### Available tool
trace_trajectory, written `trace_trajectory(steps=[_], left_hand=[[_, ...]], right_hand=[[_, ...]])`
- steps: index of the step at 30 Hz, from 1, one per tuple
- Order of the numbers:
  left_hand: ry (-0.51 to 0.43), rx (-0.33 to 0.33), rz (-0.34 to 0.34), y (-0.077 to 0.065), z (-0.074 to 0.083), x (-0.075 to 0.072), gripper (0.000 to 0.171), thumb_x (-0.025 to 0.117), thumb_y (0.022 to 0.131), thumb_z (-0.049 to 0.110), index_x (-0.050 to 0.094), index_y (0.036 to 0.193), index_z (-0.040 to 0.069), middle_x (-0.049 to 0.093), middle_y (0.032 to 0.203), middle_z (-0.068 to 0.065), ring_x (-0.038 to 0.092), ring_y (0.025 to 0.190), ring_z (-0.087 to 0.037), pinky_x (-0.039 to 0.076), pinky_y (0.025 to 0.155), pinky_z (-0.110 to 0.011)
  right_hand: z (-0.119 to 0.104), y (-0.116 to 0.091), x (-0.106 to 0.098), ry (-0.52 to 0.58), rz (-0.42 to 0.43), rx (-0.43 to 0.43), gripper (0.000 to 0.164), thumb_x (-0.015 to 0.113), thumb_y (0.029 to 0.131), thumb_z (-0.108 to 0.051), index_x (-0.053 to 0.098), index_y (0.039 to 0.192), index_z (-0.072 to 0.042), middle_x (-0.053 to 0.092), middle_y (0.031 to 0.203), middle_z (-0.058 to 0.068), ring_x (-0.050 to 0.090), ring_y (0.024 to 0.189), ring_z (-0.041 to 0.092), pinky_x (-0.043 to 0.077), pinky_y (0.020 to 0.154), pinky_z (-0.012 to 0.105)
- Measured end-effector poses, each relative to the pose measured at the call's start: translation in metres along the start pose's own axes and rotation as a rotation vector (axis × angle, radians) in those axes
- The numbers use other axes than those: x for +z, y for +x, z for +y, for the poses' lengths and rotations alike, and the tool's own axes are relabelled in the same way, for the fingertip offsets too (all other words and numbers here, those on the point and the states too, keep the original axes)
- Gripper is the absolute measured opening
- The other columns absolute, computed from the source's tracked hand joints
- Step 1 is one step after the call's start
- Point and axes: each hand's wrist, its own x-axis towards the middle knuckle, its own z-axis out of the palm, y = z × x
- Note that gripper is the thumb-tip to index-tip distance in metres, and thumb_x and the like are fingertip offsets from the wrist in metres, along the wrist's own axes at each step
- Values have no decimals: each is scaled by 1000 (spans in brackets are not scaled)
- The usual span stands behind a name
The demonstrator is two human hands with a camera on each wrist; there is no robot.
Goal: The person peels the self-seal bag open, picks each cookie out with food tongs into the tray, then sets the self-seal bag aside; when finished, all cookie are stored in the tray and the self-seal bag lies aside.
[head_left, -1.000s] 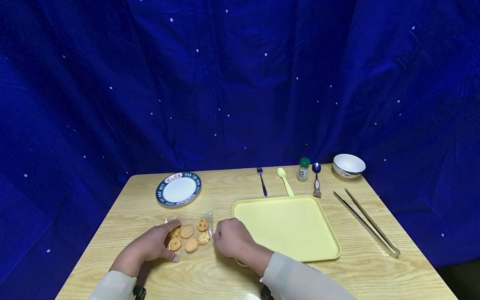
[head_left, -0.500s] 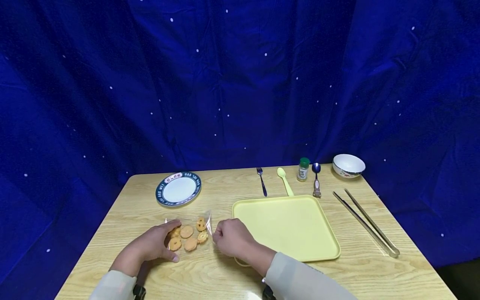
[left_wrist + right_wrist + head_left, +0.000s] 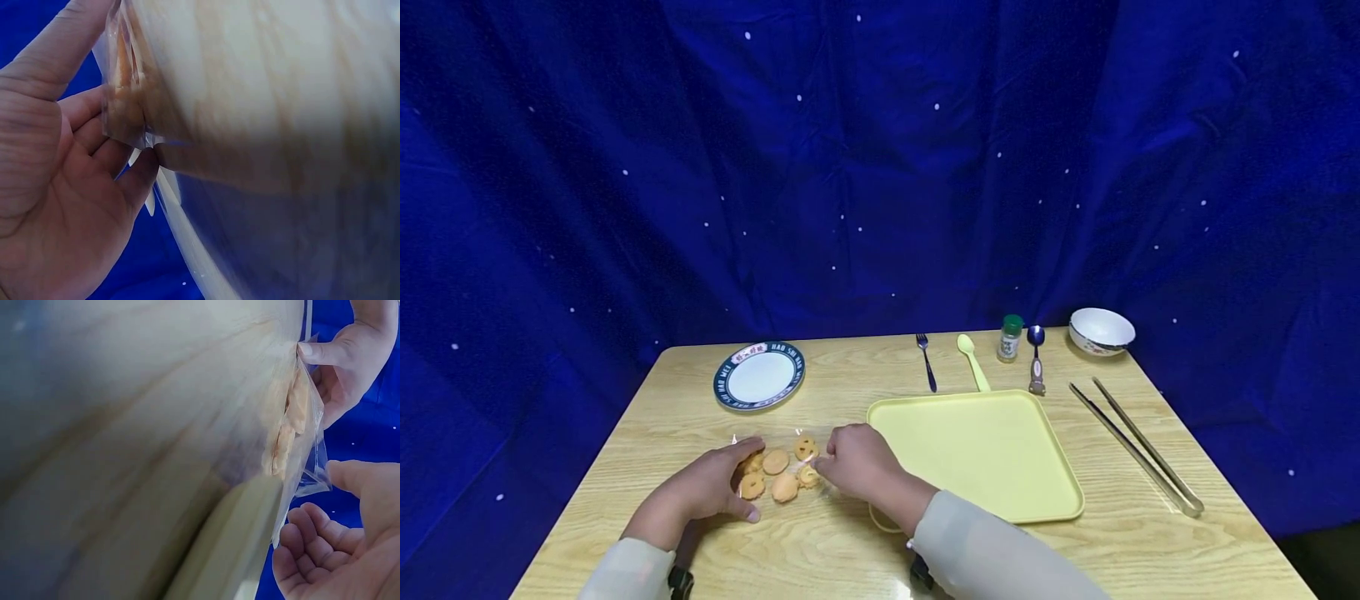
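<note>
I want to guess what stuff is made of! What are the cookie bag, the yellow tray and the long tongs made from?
Cookie bag: thin clear plastic film, it seems; the cookies show through and it glints and creases.
Yellow tray: probably matte plastic; even pale colour, rounded moulded rim, no shine.
Tongs: likely metal; thin arms with a dull golden sheen.

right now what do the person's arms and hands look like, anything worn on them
Both hands are bare: no gloves or rings show on the left hand or the right hand. Each forearm is covered by a pale, off-white long sleeve, the left sleeve and the right sleeve. A dark strap or device sits at each wrist near the lower edge of the head view.
</note>
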Motion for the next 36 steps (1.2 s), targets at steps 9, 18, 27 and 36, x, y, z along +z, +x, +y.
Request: trace_trajectory(steps=[9, 18, 27, 36], left_hand=[[-2, 1, -4, 0, 1, 0, 117, 98, 54, 43, 45, 154, 12, 41, 161, -14, 35, 149, -43, 32, 120, -62], [-2, 7, 5, 0, -1, 1, 116, 99, 55, 41, 45, 154, 12, 42, 161, -14, 36, 149, -42, 32, 121, -60], [-12, 8, 2, 2, -5, 3, 119, 98, 53, 43, 43, 155, 12, 42, 161, -15, 37, 148, -42, 32, 121, -60], [-10, 12, 3, 1, -5, 1, 118, 98, 54, 41, 43, 155, 11, 43, 160, -16, 37, 148, -43, 32, 121, -60]], right_hand=[[-6, 12, 9, -88, -25, 58, 53, 74, 91, -39, 46, 51, -19, 45, 54, -6, 43, 52, 12, 40, 49, 26], [-4, 14, 4, -106, -30, 82, 46, 65, 95, -26, 52, 52, -17, 58, 60, 0, 52, 53, 14, 44, 46, 27], [1, 10, -2, 26, 11, 116, 46, 59, 95, -19, 40, 53, -20, 34, 48, -8, 39, 45, 11, 34, 42, 26], [5, 6, -7, 85, 34, 106, 51, 62, 97, -23, 39, 51, -21, 29, 45, -11, 32, 42, 8, 33, 43, 24]])
